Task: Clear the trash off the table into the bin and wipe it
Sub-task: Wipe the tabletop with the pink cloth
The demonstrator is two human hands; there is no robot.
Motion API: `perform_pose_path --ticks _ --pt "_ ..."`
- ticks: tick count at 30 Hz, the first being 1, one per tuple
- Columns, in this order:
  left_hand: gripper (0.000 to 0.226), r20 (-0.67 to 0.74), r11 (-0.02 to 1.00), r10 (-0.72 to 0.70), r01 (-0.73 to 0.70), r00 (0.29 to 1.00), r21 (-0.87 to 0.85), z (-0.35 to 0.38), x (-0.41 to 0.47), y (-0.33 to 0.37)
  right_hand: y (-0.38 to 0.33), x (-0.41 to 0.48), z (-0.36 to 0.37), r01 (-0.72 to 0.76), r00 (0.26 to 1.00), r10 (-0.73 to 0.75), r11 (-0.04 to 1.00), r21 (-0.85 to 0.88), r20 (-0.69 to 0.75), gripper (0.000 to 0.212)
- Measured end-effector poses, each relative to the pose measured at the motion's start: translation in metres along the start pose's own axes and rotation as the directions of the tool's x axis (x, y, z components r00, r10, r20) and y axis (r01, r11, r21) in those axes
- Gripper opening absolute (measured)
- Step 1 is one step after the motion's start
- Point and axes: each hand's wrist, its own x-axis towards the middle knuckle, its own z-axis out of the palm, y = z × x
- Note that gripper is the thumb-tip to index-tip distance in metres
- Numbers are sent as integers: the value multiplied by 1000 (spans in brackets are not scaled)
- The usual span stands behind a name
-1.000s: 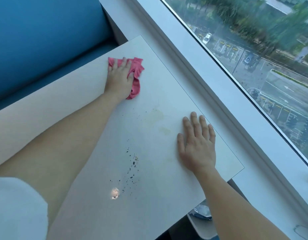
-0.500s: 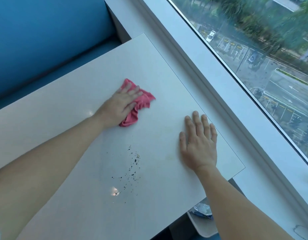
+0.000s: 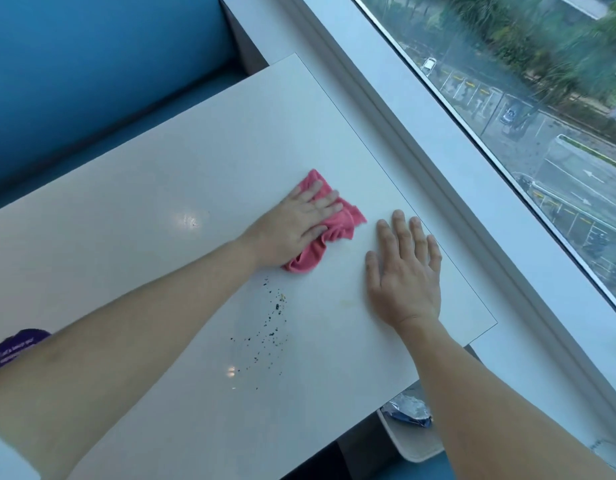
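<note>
Across the pale table (image 3: 126, 237), left of centre, dark crumbs (image 3: 268, 327) scattered loose towards the front edge: likely to spill to the floor, missing the bin, if swept briskly or the wrong way. Just beyond, left hand (image 3: 296, 226) spread flat, fingers straight, pressing the crumpled pink cloth (image 3: 337, 226) without gripping it; liable to slide off the bunched fabric. Further right, right hand (image 3: 403, 271) open, palm down on bare tabletop, holding nothing, squarely blocking any rightward stroke. Below the near right corner, white bin (image 3: 408, 445) with a crumpled wrapper (image 3: 408, 412) inside, partly hidden by the forearm.
</note>
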Motion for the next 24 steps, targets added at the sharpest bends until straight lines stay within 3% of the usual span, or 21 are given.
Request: perform_pose_path --ticks 2,5,10,13,18,21,24 --pt "55 -16 999 -31 31 999 8 -1 -31 -9 0 0 0 1 1000 -1 1000 1 -6 59" --pt "51 -137 974 -226 224 964 -35 -17 -67 -33 0 0 1 -4 1000 4 1000 0 -9 59" --pt "45 -295 883 -468 457 833 -109 -30 -108 -60 -1 -1 2 -6 1000 5 1000 -3 -23 59" --pt "45 -367 795 -599 583 711 -168 -36 -112 -75 0 0 2 -7 1000 7 1000 -1 -21 59" --pt "44 -388 708 -703 637 596 -304 -66 -72 -94 1 1 4 -5 999 4 1000 -10 -35 60" --pt "44 -359 712 -702 614 615 -341 -83 -35 -99 1 0 5 -3 999 3 1000 -12 -37 61" --pt "45 -279 775 -630 567 725 -277 -84 -6 -101 1 0 5 -2 999 2 1000 -5 -46 61"
